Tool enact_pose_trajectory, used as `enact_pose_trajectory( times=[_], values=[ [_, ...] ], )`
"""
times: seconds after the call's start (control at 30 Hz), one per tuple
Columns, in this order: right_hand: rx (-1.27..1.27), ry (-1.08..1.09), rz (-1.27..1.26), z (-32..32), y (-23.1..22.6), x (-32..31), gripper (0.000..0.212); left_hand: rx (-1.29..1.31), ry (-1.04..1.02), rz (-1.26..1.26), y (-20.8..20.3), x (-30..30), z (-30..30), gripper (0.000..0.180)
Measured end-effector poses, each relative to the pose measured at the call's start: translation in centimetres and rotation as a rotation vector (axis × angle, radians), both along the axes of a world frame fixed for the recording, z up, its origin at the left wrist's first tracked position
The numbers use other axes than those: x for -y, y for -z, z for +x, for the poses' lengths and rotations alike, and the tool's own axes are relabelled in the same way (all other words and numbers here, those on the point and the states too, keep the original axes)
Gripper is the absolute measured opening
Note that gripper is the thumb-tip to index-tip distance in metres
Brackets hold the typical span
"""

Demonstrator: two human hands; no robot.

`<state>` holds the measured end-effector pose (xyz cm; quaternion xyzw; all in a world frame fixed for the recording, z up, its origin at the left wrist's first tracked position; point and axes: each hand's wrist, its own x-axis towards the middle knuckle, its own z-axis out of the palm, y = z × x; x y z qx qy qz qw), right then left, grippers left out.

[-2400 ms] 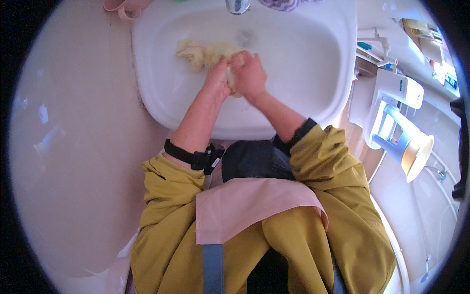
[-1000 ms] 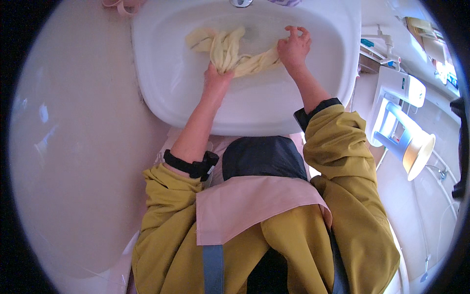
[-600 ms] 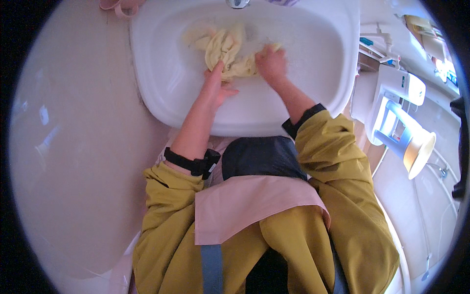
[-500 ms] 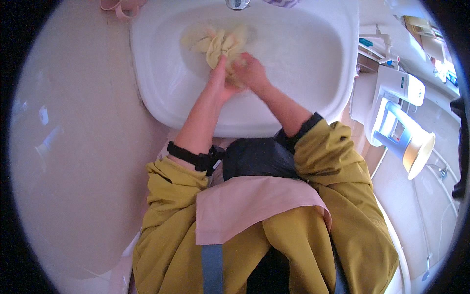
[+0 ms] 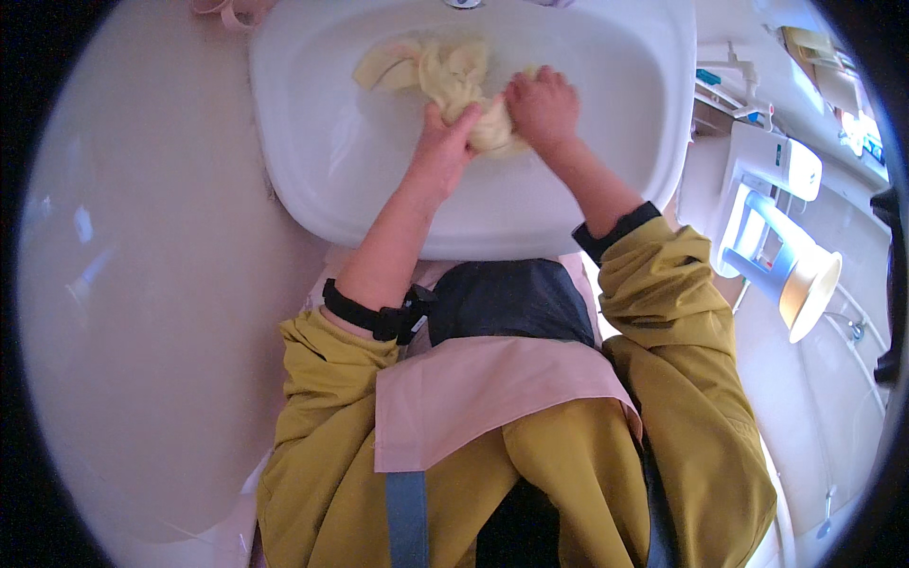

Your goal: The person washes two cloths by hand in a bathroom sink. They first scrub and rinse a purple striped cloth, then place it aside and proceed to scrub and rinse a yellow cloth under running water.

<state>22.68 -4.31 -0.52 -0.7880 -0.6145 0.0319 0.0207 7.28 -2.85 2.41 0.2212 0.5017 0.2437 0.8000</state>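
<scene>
A wet pale-yellow cloth (image 5: 453, 80) is bunched up in the white washbasin (image 5: 312, 204). Its loose end lies spread in shallow water toward the far left of the bowl. My left hand (image 5: 447, 144) grips the gathered middle, with the thumb and a finger showing around it. To the right, my right hand (image 5: 546, 109) is closed over the other end, knuckles up. Between the two hands the cloth looks bunched and a little twisted. The undersides of both hands are hidden.
The chrome tap (image 5: 463, 3) shows at the basin's far edge. A pink cup (image 5: 227, 11) stands beyond the far left rim, next to the wall (image 5: 151, 208). Off to the right are a white appliance (image 5: 776, 161) and a blue-and-yellow stool (image 5: 791, 275).
My right hand has moved right, away from my left, with its end of the cloth. The cloth is stretched wider between them, and the left hand has shifted slightly right.
</scene>
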Motion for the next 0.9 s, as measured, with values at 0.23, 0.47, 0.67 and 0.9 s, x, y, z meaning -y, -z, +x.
enact_pose_trajectory(
  times=[0.23,0.47,0.67,0.9],
  values=[
    [-0.249,-0.063,-0.159,0.4,3.4,-0.6,0.043,-0.568,0.497,0.389,4.2,0.5,-2.0,0.068],
    [-0.807,-0.157,-0.499,-5.1,2.8,0.2,0.057,-0.744,0.186,0.294,7.7,-2.1,-7.4,0.066],
    [-0.649,0.235,-0.188,-3.8,4.0,0.9,0.048,-0.355,-0.072,-0.079,4.3,-2.4,-5.3,0.073],
    [-1.344,0.055,-0.285,-8.6,-7.8,-0.4,0.038,0.502,-0.126,-0.229,2.8,-4.6,-5.0,0.063]
  ],
)
